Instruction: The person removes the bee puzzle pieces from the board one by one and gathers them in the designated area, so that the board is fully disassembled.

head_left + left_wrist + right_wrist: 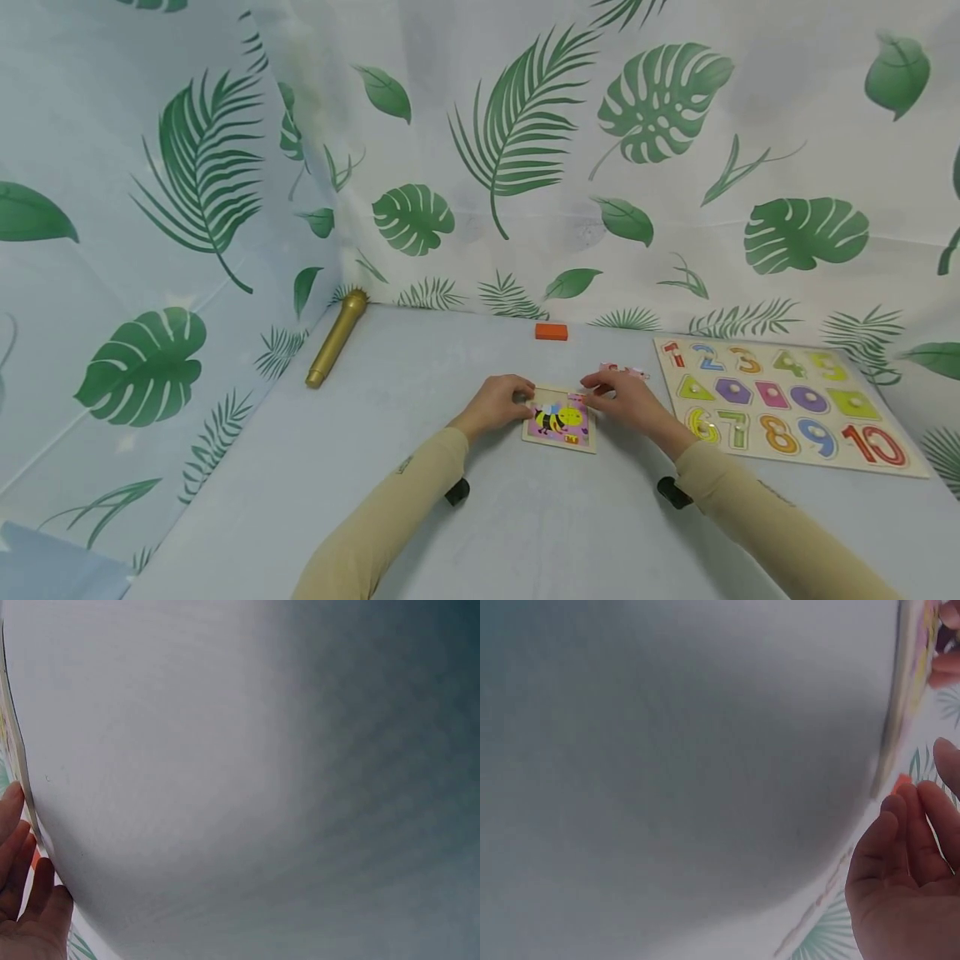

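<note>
Bee puzzle: Just right of the lower center of the frame, a square bee puzzle [559, 419] with a pale wooden rim lies on a whitish desk [480, 533] — a yellow-and-black bee on pink.
Left hand: The left hand [495, 406] holds the puzzle at its upper-left corner, thumb and fingers bent against the rim.
Right hand: The right hand [627, 403] bends its fingers narrowly at the puzzle's upper-right edge; whether they pinch a piece cannot be told.
Pink piece: A pink piece [624, 371] lies just beyond the right hand, partly hidden by it.
Number board: At the right of the frame, a number board [791, 408] carries colored numerals 1 to 10 and a row of shapes.
Orange block: Above the puzzle, an orange block [551, 332] sits near the leaf-print backdrop [525, 250].
Gold microphone: Left of center, a gold microphone [337, 339] lies slanted — well apart from both hands.
</note>
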Demonstrator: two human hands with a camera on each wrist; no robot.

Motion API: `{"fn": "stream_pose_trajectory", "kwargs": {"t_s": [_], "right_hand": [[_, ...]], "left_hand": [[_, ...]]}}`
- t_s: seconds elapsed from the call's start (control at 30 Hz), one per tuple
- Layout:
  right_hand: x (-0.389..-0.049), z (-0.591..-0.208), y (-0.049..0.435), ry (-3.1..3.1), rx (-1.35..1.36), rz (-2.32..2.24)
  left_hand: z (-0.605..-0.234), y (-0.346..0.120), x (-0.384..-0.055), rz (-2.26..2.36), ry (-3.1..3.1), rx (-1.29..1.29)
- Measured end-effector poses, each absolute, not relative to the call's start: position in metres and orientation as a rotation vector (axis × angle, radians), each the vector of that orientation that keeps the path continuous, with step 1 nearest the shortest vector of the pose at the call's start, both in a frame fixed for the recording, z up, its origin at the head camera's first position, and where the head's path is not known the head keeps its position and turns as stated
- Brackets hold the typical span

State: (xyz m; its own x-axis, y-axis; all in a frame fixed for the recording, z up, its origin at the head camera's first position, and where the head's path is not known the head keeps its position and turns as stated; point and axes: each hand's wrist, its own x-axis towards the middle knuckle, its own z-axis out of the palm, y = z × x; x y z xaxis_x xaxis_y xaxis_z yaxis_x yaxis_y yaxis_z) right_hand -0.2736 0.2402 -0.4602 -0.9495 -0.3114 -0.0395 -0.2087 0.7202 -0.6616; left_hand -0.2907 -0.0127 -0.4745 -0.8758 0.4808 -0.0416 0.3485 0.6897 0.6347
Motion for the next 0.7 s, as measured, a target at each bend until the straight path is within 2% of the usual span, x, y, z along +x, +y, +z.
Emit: {"fn": "stream_pose_trajectory", "kwargs": {"t_s": [0.37, 0.7], "right_hand": [[-0.271, -0.470, 0.231, 2.749, -0.356, -1.030], [-0.269, -0.473, 0.230, 2.760, -0.415, -1.037]], "left_hand": [[-0.469, -0.014, -0.286, 0.975, 2.685, 0.677], [-0.470, -0.013, -0.287, 0.981, 2.678, 0.663]]}}
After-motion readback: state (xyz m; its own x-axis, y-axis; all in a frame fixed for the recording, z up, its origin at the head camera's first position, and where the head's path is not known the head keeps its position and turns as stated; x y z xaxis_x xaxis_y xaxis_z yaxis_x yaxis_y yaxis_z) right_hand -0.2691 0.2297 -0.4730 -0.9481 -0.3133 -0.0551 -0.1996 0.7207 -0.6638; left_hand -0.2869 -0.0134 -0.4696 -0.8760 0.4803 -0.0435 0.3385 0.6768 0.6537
